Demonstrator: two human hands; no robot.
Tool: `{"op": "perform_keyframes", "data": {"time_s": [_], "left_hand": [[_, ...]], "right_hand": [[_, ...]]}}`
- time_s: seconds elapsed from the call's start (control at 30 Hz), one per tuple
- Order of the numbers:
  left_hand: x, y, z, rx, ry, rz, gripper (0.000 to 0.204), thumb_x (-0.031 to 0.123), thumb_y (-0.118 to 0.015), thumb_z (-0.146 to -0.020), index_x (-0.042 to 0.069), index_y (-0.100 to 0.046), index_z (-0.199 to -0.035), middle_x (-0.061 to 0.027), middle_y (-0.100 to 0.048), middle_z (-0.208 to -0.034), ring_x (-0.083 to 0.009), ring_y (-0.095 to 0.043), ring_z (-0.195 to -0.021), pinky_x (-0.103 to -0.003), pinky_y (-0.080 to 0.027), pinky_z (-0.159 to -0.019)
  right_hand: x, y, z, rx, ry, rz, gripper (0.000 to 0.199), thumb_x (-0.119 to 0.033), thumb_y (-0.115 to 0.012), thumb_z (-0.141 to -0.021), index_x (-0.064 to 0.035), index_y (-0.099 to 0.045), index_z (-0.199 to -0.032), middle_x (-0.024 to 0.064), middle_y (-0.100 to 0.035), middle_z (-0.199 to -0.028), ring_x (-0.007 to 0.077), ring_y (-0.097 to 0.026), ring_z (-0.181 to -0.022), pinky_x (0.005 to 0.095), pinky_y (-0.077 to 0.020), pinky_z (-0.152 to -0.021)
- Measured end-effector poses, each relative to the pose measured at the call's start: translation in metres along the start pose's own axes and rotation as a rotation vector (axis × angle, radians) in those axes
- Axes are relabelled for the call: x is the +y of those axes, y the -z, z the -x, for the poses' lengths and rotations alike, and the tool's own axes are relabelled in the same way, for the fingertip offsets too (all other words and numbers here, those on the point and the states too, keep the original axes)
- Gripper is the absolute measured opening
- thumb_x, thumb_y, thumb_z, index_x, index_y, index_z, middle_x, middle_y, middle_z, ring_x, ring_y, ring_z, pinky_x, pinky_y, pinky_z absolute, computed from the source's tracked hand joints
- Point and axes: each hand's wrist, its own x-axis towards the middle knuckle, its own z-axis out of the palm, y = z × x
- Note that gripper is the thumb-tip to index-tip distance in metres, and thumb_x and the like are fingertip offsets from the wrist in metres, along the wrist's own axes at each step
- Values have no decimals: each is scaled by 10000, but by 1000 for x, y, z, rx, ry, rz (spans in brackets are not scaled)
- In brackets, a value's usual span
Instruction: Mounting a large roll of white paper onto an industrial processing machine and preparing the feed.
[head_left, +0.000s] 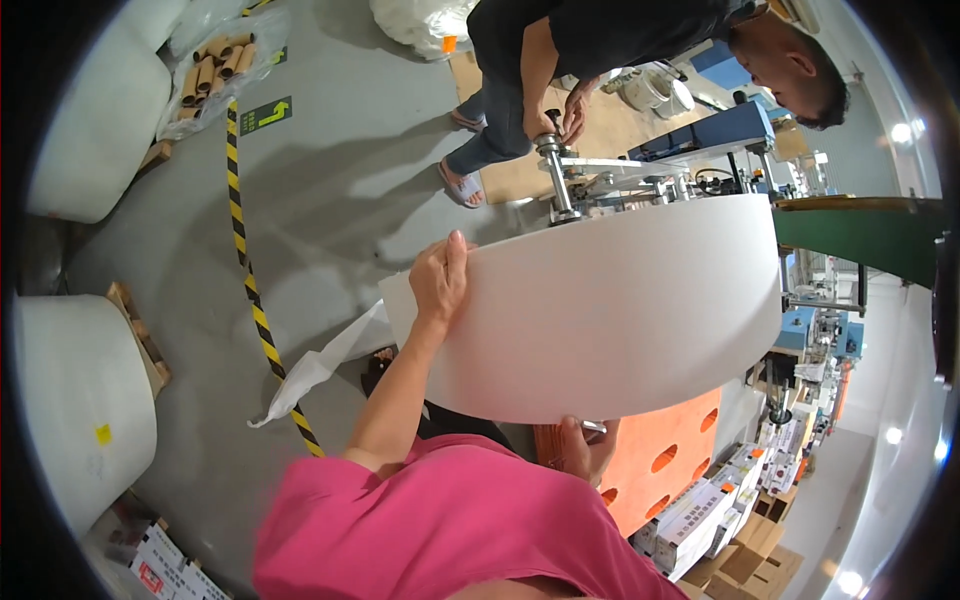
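Where the grey floor meets the left rim, two bulky white bales (pixel 85 400) on wooden pallets, with a clear bag of cardboard tubes (pixel 215 65) above them. Just right of those, a strip of yellow-and-black floor tape (pixel 245 260) running top to bottom, well apart from either hand.

Next, near mid-frame, the left hand (pixel 440 280) raised on a bare forearm, fingers curled over and clamped on the upper left corner of the big white roll (pixel 600 320). Held up off the floor in front of the chest, with no counter beneath it, and stretching its long side from that corner away to the right. So nearly all of the bulk to the right of the left hand.

Lower down and further right, the right hand (pixel 580 450) tucked under the bottom edge, touching it from below. Mostly hidden by the pink sleeve and the roll itself, so impossible to tell whether clenched round the edge or only propped against it. Placed nearer the middle of the roll than the left hand.

Behind the lower edge, an orange panel (pixel 670 455) with oval holes. Above the top edge, a co-worker's hands on a metal spindle (pixel 555 175), close to the roll's upper rim but not touching it.
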Motion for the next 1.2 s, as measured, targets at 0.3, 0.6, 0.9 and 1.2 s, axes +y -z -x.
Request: {"op": "perform_keyframes", "data": {"time_s": [0.3, 0.6, 0.9, 1.2], "left_hand": [[6, -1, -6, -11, 0, -2, 489, 283, -304, -921, 4, -620, -675, -148, -603, -685, -330, -559, -667, -393, -426, -641], [-51, 12, -14, -212, 45, 178, 513, 336, -292, -920, -18, -630, -767, -160, -614, -704, -325, -578, -688, -380, -430, -663], [-115, 9, -1, 20, 447, -289, 603, 469, -217, -901, 8, -349, -1267, -217, -287, -1319, -331, -310, -1203, -406, -315, -946], [-130, 4, -5, -140, 31, -313, 664, 487, -237, -893, -44, -244, -1290, -259, -352, -1265, -419, -342, -1165, -486, -298, -953]], "right_hand": [[0, -3, -5, 74, 26, 34, 438, -4, -636, -703, -14, -447, -1098, 51, -545, -904, 111, -523, -765, 234, -429, -668], [4, -9, -16, -14, 159, -57, 524, 17, -652, -712, -33, -401, -1169, 44, -563, -903, 82, -543, -761, 186, -436, -626], [26, -19, -18, 3, 243, -292, 861, -72, -719, -683, 32, -160, -1330, 250, -465, -1162, 193, -580, -909, 258, -481, -752], [81, -24, 36, -158, -78, -410, 411, -154, -627, -785, 29, -481, -1124, 56, -588, -863, 153, -597, -771, 235, -465, -685]]}}
